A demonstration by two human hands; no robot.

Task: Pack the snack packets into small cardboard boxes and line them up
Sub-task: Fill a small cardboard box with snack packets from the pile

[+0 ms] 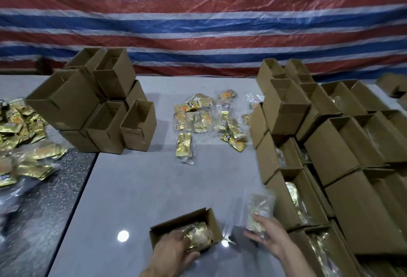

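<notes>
While gripping a gold foil snack packet (197,236) inside the brown cardboard box (214,225) with the left hand (174,252), holds a clear-wrapped packet (259,209) in the right hand (272,236); seems light, slippery: pinch flat sides.

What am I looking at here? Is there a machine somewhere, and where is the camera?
No machine shows here. These are a person's two bare hands, filmed by one camera worn on the head, which looks forward and down.

The left hand grips a gold packet lying in a small open box on the grey table. Beside it, the right hand holds a pale packet in clear wrap.

Further back lie loose snack packets. To their left is a stack of empty boxes. To their right are rows of open boxes, some with packets showing inside. Another heap of packets lies at the far left, and a striped tarp hangs behind.
</notes>
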